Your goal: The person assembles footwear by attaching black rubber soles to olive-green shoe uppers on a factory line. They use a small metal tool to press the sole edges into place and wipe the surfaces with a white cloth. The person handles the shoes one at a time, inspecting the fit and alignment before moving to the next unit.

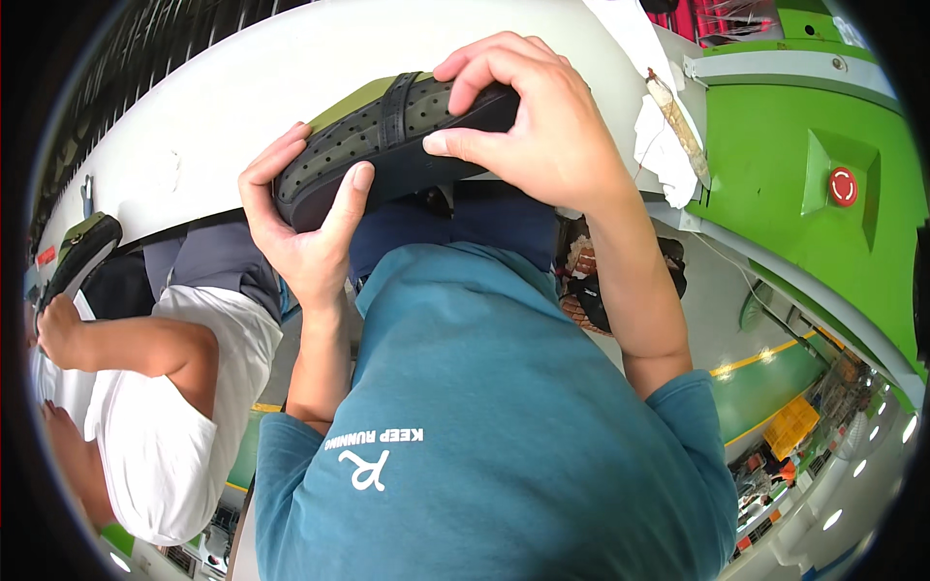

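A dark shoe [373, 136] with a dotted olive side, a black strap and a thick black sole is held between both my hands above the table's near edge. It lies on its side, tilted up to the right. My left hand [305, 208] wraps round its left end, thumb along the sole. At the other end my right hand [533, 121] grips with fingers over the top and thumb pressed on the sole's edge. My palms hide both ends of the shoe.
A white table [242, 77] runs across in front. To the right, a green machine [775, 145] carries a red push button [843, 187]; beside it lie a worn stick-like tool [678, 121] and white paper [659, 155]. At left, a person in white [194, 378] holds a similar shoe [82, 247].
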Demonstrator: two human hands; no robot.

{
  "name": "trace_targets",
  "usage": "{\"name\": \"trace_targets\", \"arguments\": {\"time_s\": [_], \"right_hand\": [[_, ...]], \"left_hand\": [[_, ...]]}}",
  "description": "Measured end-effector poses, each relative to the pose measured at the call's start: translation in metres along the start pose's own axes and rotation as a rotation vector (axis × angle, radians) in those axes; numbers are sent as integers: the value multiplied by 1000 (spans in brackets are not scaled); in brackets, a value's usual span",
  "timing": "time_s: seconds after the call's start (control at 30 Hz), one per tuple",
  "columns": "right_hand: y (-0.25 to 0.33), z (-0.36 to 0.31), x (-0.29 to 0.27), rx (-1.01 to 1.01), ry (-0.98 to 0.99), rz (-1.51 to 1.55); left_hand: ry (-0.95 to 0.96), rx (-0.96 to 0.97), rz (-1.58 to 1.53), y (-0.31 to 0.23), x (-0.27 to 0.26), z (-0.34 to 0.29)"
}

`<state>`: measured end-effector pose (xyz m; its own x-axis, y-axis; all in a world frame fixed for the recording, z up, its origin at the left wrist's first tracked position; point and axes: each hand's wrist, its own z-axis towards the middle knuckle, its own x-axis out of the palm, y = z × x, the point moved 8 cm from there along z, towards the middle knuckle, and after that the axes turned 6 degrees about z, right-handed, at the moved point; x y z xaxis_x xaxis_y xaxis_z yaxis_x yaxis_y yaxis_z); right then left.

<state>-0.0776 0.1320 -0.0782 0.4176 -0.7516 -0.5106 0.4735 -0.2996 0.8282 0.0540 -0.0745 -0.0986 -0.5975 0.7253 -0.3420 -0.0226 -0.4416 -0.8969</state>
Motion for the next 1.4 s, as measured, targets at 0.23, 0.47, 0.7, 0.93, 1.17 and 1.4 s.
{"name": "trace_targets", "arguments": {"time_s": [0.23, 0.47, 0.7, 0.93, 1.17, 1.4], "right_hand": [[-9, 20, -7, 132, 111, 260], [-45, 10, -23, 293, 202, 304], [-25, -1, -75, 176, 112, 181], [181, 47, -53, -694, -210, -23], [60, 3, -34, -243, -128, -44], [11, -29, -16, -186, -216, -110]], "left_hand": [[87, 150, -34, 18, -7, 2], [96, 187, -48, 24, -6, -1], [218, 100, 7, 23, 1, 2], [-47, 431, -363, -82, -5, 35], [292, -34, -184, 36, 3, 23], [358, 6, -233, 21, 14, 33]]}}
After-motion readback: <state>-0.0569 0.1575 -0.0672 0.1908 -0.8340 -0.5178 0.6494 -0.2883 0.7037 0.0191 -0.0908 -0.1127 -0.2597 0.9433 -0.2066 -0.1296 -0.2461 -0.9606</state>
